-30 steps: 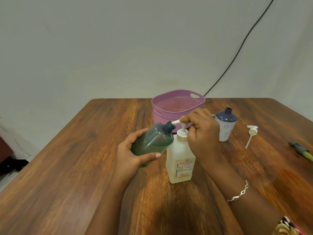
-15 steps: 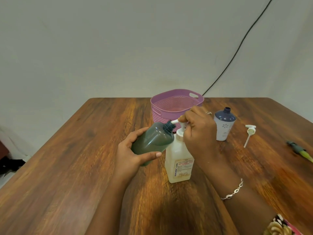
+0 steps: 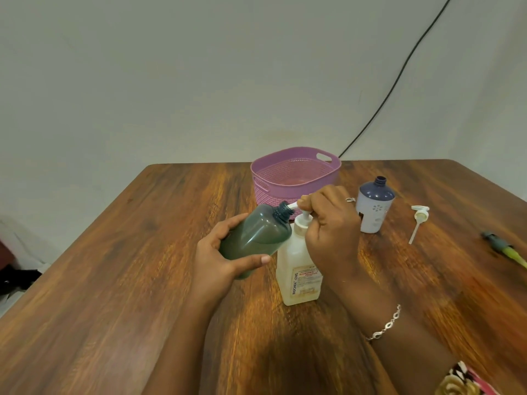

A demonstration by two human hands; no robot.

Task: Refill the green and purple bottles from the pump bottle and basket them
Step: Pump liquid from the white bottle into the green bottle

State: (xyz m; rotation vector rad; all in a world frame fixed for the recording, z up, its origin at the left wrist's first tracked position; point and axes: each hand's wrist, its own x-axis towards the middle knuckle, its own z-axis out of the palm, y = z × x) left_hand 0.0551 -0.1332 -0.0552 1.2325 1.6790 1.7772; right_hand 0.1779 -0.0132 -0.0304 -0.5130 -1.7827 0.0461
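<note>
Green bottle [image 3: 256, 240]: gripped round the lower body by the left hand [image 3: 219, 260], thumb on the near side and fingers on the far side, lifted off the tabletop [image 3: 142, 252]. Tilted, with the long axis running from the palm up and to the right and the open threaded neck aimed at the pump head.

Right hand [image 3: 330, 223]: curled over the top of the pump bottle [image 3: 299, 269], fingers closed round the pump head.

Nozzle [image 3: 292, 205]: white tip at the green bottle's mouth. Touching the rim or just inside, cannot tell which.

Pump bottle: upright on the tabletop, just right of the green bottle, partly hidden behind it.

Judged step: dispensing into the green bottle. Turns on holding mouth and nozzle in line. Risk of spilling on the wood if tipped away.

Farther out:
- Purple bottle [image 3: 375, 206]: upright, uncapped, just beyond the right hand and nearer it than the left.
- Basket [image 3: 271, 195]: behind both hands, in line past the green neck, neither bottle in it.
- Loose white pump cap [image 3: 417, 220]: lying with its tube to the right of the purple bottle.
- Green-tipped cap [image 3: 504, 248]: near the right edge.
</note>
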